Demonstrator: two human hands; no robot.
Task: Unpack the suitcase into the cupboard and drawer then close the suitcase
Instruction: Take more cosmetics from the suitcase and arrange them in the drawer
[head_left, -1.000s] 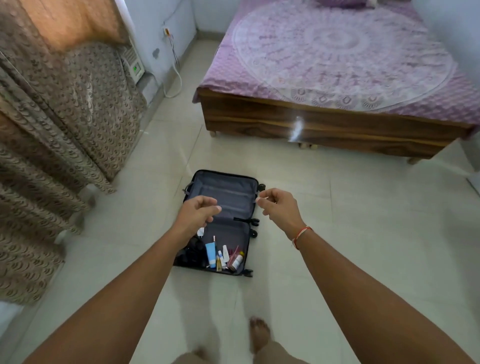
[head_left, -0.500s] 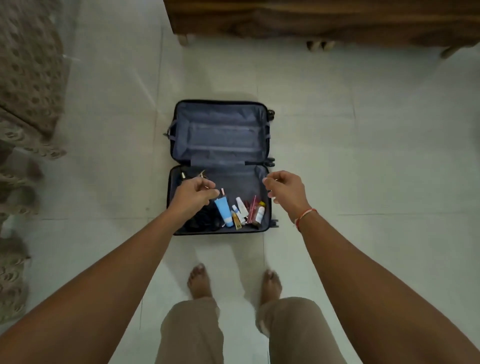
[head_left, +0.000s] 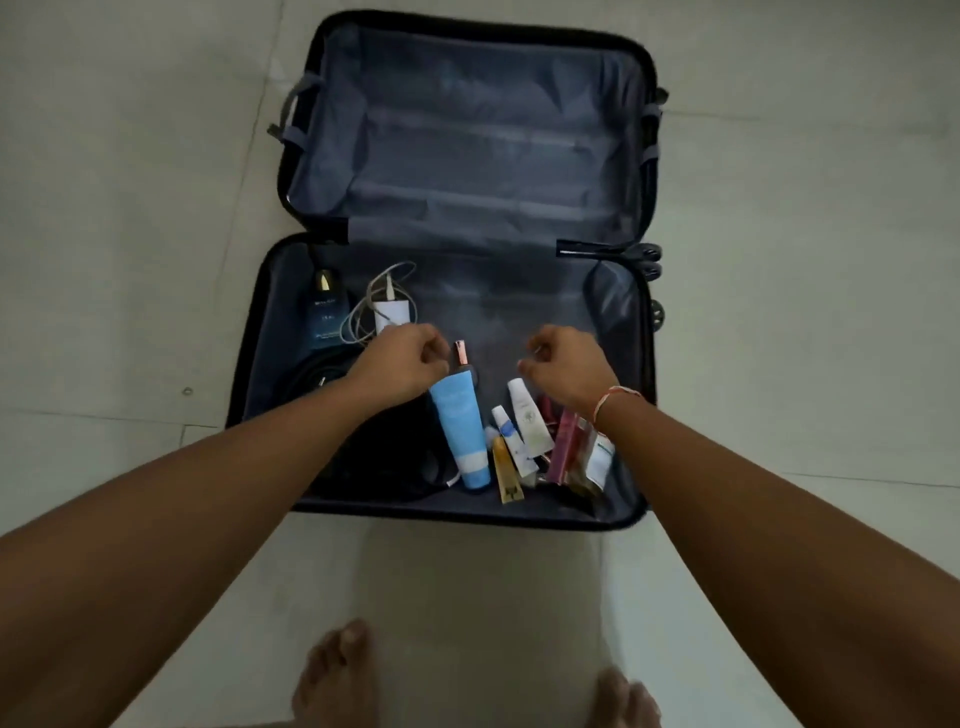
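A dark suitcase (head_left: 270, 332) lies open flat on the floor, its lid half (head_left: 467, 130) bare. The near half holds a blue tube (head_left: 460, 431), a white tube (head_left: 527, 418), a small yellow tube (head_left: 505, 475), pink sachets (head_left: 569, 441), a white charger with cable (head_left: 387, 306), a dark perfume box (head_left: 323, 317) and black items at the left. My left hand (head_left: 402, 366) hovers over the near half with fingers curled, holding nothing I can see, beside a thin pink-capped stick (head_left: 461, 353). My right hand (head_left: 569, 366), also loosely curled, hangs above the tubes.
Pale tiled floor (head_left: 130, 234) surrounds the suitcase on all sides. My bare feet (head_left: 332, 675) stand just in front of its near edge. Suitcase wheels (head_left: 652, 260) stick out at the right.
The view has dropped and closed in on the suitcase; the bed and curtain have left the frame. Both hands have come down over the near half with the toiletries.
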